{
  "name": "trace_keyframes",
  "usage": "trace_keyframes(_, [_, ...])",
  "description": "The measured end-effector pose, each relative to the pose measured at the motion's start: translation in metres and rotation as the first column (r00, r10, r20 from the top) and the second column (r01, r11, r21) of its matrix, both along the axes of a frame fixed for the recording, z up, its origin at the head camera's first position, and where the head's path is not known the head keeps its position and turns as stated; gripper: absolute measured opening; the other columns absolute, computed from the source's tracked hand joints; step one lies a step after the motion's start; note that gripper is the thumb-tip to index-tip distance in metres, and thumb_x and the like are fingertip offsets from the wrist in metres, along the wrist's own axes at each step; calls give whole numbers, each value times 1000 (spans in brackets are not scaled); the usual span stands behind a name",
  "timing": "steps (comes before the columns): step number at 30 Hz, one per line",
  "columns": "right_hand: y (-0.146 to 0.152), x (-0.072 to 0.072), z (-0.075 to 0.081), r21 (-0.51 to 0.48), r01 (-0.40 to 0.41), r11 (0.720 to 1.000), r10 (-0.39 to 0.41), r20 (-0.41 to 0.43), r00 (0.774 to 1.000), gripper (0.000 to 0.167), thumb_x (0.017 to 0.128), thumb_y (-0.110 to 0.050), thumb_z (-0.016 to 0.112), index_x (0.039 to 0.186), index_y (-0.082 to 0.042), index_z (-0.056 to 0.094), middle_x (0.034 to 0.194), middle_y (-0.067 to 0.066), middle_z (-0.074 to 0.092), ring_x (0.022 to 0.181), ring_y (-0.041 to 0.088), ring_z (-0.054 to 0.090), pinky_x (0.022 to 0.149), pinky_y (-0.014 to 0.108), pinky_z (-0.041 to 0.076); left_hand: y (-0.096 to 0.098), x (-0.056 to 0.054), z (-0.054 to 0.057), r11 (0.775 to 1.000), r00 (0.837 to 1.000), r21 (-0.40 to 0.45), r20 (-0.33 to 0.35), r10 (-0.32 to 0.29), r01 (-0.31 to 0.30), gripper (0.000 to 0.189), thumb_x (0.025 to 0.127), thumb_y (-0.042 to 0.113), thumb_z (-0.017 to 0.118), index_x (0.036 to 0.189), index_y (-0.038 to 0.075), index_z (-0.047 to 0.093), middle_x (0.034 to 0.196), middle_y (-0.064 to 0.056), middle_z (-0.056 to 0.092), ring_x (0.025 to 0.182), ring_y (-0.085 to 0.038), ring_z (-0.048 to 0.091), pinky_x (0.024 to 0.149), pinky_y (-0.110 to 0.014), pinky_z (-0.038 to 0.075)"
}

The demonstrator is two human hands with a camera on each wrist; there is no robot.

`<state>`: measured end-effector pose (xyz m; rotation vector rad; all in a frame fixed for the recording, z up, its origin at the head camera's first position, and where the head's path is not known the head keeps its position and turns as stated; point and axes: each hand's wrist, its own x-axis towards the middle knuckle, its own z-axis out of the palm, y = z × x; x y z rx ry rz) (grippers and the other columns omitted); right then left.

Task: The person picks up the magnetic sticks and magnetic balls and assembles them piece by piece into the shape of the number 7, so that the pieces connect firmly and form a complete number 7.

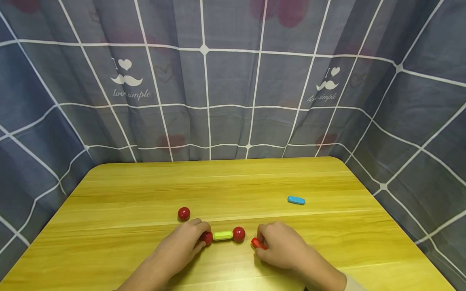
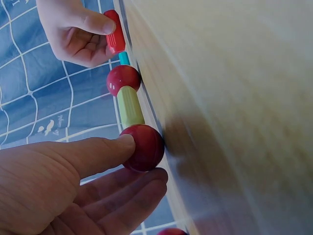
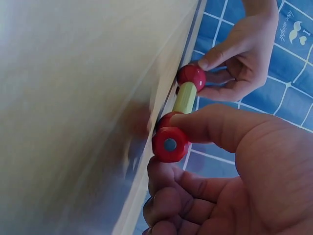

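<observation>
My left hand [image 1: 182, 244] pinches a glossy red ball [image 2: 144, 151] between thumb and fingers, low over the table. That ball sits at one end of a yellow-green ridged rod [image 1: 223, 235], and a second red ball [image 1: 238, 234] sits at the rod's other end, so the three form a row. To the right, my right hand [image 1: 282, 245] pinches a short red rod [image 1: 257, 243] by thumb and fingertips. One end of it points at the second ball, with a small gap between them in the head view. A round grey metal spot [image 3: 170, 144] shows in its near end.
A loose red ball [image 1: 183, 214] lies just beyond my left hand. Farther back on the right lies a blue rod [image 1: 296, 200]. The wood-grain table [image 1: 145, 186] ends at a blue-grey checked curtain [image 1: 233, 81] behind and on both sides.
</observation>
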<state>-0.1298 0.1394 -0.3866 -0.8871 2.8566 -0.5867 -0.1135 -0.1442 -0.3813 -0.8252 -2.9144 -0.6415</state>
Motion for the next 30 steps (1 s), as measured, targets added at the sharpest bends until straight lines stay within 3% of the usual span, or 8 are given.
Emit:
trace_keyframes(17, [-17, 7, -8, -202, 17, 979, 26, 210, 977, 15, 84, -26, 72, 75, -21, 60, 55, -13, 53, 46, 2, 45, 44, 20, 38, 0, 0, 0, 1000, 1000, -1, -10, 6, -6, 17, 84, 8, 76, 87, 17, 63, 79, 11, 52, 72, -3, 49, 63, -24, 49])
trace_keyframes(30, [-23, 3, -11, -267, 136, 954, -33, 357, 934, 20, 84, -30, 74, 71, -18, 63, 61, -8, 62, 50, 6, 49, 44, 21, 37, 0, -1, 1, 1000, 1000, -8, -2, -1, 1, 17, 83, 9, 77, 88, 17, 63, 79, 11, 53, 72, -2, 50, 64, -24, 50])
